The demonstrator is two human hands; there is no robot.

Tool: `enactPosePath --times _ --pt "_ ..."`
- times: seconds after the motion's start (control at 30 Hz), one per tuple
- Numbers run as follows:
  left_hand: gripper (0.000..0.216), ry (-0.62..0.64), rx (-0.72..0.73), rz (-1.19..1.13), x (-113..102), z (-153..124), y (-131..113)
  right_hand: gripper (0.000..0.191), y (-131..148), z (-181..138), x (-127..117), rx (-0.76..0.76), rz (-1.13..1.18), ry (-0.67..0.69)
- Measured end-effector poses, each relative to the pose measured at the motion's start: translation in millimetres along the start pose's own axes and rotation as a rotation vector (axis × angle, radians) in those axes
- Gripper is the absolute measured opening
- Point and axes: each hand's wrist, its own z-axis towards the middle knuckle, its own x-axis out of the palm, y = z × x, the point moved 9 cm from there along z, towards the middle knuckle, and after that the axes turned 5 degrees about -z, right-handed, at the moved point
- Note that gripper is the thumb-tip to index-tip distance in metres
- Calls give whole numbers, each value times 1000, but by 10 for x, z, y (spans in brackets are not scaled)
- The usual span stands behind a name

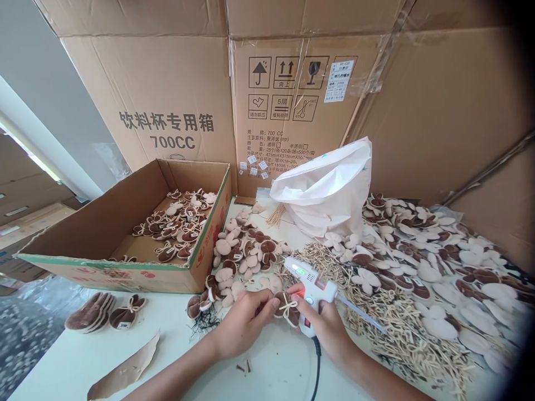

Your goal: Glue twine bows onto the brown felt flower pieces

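Note:
Between the thumb and fingers of my left hand is a small brown plush piece with a cream cord bow on it. My right hand is wrapped round a white glue gun, its nozzle pointing up and left and a clear glue stick jutting from its back. The right thumb and forefinger reach to the bow's edge; whether they pinch it I cannot tell. Just beyond my hands lies a pile of pale and brown plush pieces. Loose cream cord bows are heaped right of the gun.
An open cardboard box at the left holds several bowed pieces. A white bag stands at the back. More plush pieces spread across the right. Stacked brown pieces and a torn cardboard strip lie front left. Large cartons wall the back.

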Motion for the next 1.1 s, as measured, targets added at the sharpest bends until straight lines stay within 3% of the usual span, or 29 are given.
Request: enactPosePath --times 0.27,0.57,0.87,1.1 --pt "57 -40 -26 -74 -16 -17 -16 40 49 -27 13 -12 18 -43" --pt "46 -7 8 -83 43 0 61 34 154 -58 47 -26 50 -53" --pt "31 -38 11 -190 26 -31 -2 37 47 -31 -19 -8 86 -138" --pt "41 -76 41 -205 -49 -20 -75 39 55 6 -26 -10 74 -113"
